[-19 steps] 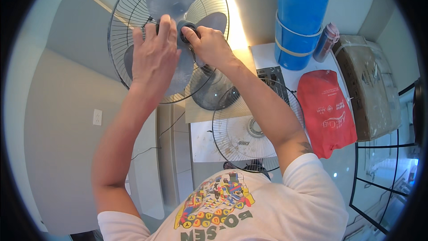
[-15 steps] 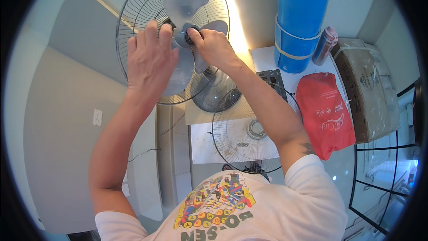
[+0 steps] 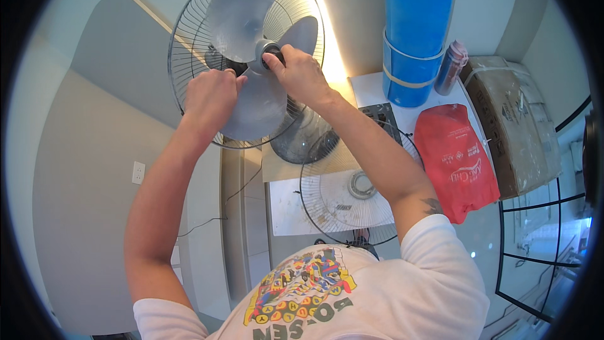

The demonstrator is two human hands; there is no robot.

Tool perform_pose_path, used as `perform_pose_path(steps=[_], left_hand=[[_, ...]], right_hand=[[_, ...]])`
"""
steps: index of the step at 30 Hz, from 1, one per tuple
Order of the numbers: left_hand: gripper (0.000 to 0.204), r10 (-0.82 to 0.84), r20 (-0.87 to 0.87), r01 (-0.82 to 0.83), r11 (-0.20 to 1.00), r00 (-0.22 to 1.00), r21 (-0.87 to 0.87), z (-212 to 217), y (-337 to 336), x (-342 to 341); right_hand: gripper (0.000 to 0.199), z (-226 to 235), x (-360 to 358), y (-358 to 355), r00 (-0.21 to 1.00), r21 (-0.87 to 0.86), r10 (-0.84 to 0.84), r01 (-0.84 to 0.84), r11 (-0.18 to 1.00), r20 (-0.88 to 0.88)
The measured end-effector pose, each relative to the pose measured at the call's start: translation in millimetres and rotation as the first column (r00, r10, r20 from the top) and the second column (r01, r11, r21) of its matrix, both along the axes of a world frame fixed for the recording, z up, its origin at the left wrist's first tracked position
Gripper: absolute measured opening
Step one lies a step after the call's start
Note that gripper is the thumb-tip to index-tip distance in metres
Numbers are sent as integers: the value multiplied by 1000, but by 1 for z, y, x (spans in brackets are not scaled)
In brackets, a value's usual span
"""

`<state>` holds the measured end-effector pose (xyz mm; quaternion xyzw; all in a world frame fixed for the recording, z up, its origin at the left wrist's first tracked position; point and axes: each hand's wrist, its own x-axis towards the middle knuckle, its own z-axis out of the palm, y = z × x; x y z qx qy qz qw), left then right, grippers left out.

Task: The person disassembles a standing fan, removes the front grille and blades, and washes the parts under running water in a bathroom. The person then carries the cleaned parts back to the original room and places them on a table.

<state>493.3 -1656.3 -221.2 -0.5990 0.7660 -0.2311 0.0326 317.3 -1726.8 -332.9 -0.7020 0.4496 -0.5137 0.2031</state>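
Observation:
A standing fan has its grey blades point(image 3: 239, 16) bare in front of the round wire rear grille point(image 3: 182, 44). My right hand point(image 3: 303, 77) grips the dark knob point(image 3: 270, 60) at the blades' hub between thumb and fingers. Curled at the lower left blade is my left hand point(image 3: 212, 97), its thumb and fingers closed on the blade's edge. Below the blades stands the fan's dark round base point(image 3: 296, 141). The fan's front grille point(image 3: 327, 198), a wire disc with a pale centre, lies under my right forearm.
On the white table point(image 3: 283, 211) stands a blue rolled sheet point(image 3: 418, 19) with bands round it. Beside it are a pink bottle point(image 3: 451, 68), a red bag point(image 3: 456, 164) and a taped cardboard box point(image 3: 513, 126). A grey curved panel point(image 3: 119, 151) rises at the left.
The blades have turned counterclockwise. My left hand's fingers, spread before, have moved down and curled closed at the blade. My right hand stays at the hub.

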Motion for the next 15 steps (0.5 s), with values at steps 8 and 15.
perform_pose_path(steps=[8, 15], left_hand=[[39, -2, -206, 17, 997, 979, 73, -6, -6, 6], [42, -71, -114, 68, 997, 991, -32, -12, 2, 4]], right_hand=[[38, -15, -8, -20, 995, -610, -71, 16, 792, -65], [44, -13, 10, -18, 948, 240, 50, -130, 962, 314]])
